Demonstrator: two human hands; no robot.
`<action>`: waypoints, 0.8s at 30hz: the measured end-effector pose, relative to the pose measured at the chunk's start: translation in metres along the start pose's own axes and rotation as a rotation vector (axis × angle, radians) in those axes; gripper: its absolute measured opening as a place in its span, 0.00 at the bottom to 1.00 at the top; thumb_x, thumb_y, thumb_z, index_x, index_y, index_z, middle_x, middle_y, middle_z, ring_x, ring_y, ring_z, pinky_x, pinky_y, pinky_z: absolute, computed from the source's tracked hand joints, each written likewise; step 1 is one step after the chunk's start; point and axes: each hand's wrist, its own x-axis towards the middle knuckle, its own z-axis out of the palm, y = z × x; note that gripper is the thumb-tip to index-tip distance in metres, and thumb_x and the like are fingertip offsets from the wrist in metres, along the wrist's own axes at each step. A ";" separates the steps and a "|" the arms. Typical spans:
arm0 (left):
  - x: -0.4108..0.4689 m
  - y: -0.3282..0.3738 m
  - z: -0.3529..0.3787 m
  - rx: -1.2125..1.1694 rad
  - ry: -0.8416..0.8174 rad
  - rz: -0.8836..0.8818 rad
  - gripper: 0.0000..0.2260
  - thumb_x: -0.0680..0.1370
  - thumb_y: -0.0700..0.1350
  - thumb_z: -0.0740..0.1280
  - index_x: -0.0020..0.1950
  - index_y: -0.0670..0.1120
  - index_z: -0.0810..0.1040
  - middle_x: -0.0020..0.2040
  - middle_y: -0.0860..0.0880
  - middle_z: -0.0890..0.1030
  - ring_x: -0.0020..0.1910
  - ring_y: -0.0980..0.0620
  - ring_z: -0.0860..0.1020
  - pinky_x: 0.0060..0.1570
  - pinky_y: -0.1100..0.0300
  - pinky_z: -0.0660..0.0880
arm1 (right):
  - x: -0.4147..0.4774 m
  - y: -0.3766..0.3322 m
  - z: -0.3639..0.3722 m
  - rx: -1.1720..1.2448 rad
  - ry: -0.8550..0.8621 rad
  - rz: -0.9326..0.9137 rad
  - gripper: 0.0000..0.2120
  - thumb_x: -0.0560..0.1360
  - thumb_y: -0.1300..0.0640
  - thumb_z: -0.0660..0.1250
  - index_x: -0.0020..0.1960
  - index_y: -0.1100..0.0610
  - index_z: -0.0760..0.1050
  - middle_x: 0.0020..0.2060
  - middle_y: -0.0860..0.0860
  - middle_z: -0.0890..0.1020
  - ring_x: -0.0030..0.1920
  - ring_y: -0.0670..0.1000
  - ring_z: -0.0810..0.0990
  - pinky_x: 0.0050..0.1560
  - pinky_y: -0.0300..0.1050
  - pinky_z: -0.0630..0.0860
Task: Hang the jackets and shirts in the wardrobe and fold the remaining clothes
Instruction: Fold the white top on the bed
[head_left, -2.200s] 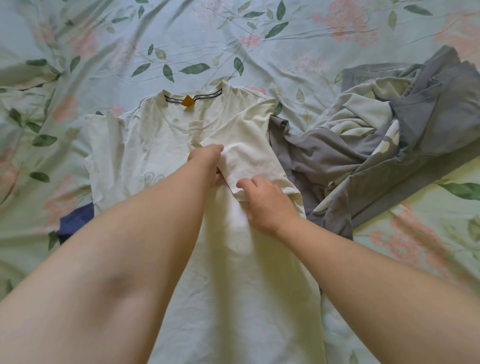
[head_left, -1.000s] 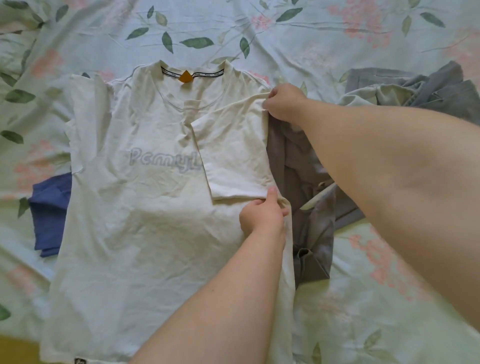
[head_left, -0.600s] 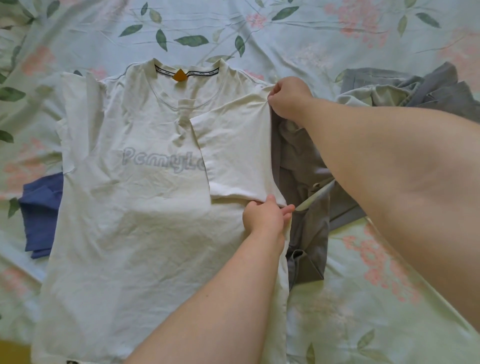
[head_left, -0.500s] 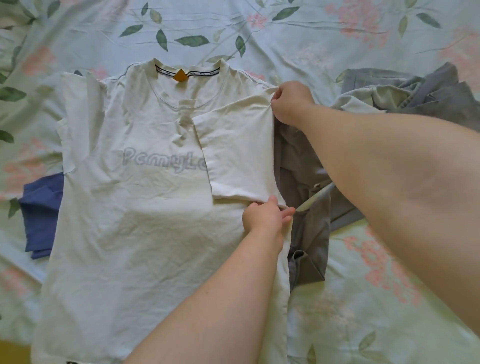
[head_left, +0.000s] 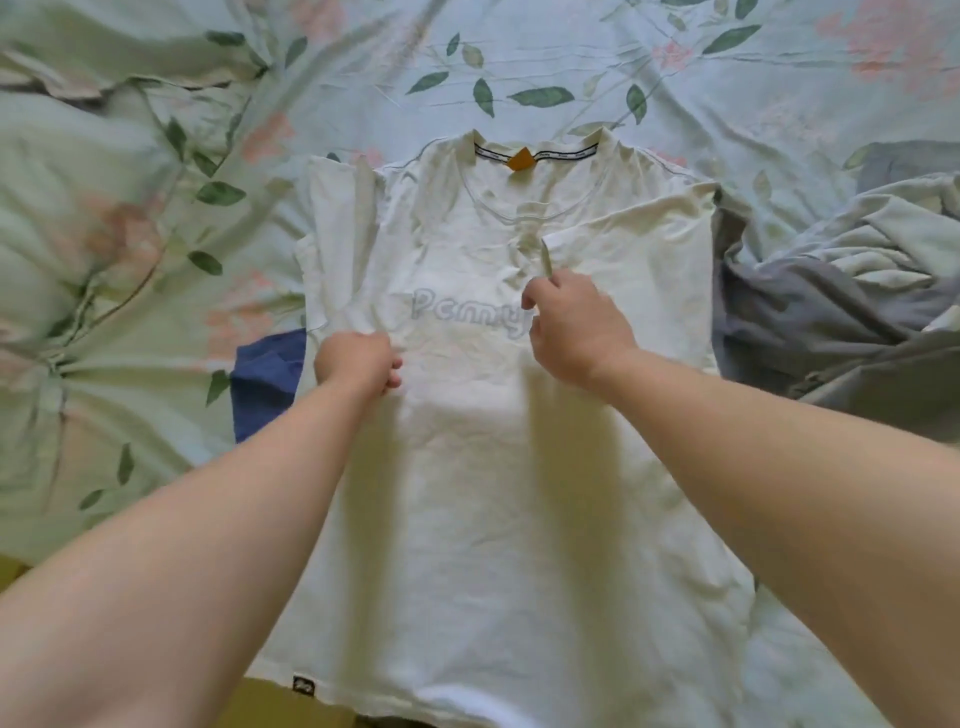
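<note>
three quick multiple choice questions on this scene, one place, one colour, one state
1. Where is the blue garment relative to the white T-shirt?
A) on its chest
B) beside it, on the person's left
C) above its collar

2. What colour is the collar tag?
A) green
B) red
C) orange

3. How is the sleeve pinched by the right hand?
A) folded onto the chest
B) spread outward
C) rolled up

Key: B, it peeks out at that edge of the shirt; C, an orange tag sits at the neckline; A, it lies across the chest.
</note>
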 end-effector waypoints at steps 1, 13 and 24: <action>0.020 0.001 -0.017 -0.039 0.053 -0.023 0.09 0.83 0.39 0.59 0.57 0.39 0.77 0.49 0.42 0.83 0.30 0.48 0.80 0.21 0.70 0.66 | 0.002 -0.018 0.010 0.010 -0.014 -0.002 0.15 0.76 0.61 0.61 0.61 0.52 0.74 0.58 0.53 0.75 0.57 0.60 0.74 0.55 0.52 0.74; 0.152 0.051 -0.077 -0.142 -0.100 0.072 0.24 0.76 0.56 0.74 0.63 0.41 0.79 0.59 0.44 0.83 0.55 0.40 0.82 0.58 0.45 0.81 | 0.078 -0.174 0.111 0.170 -0.050 0.090 0.18 0.80 0.57 0.57 0.69 0.52 0.72 0.66 0.51 0.73 0.64 0.55 0.73 0.62 0.53 0.73; 0.184 0.034 -0.121 -0.507 -0.133 -0.109 0.17 0.79 0.38 0.61 0.68 0.43 0.76 0.57 0.45 0.80 0.48 0.46 0.79 0.55 0.52 0.80 | 0.124 -0.214 0.133 0.029 -0.103 0.377 0.20 0.80 0.55 0.58 0.72 0.53 0.68 0.67 0.57 0.68 0.65 0.61 0.70 0.59 0.54 0.70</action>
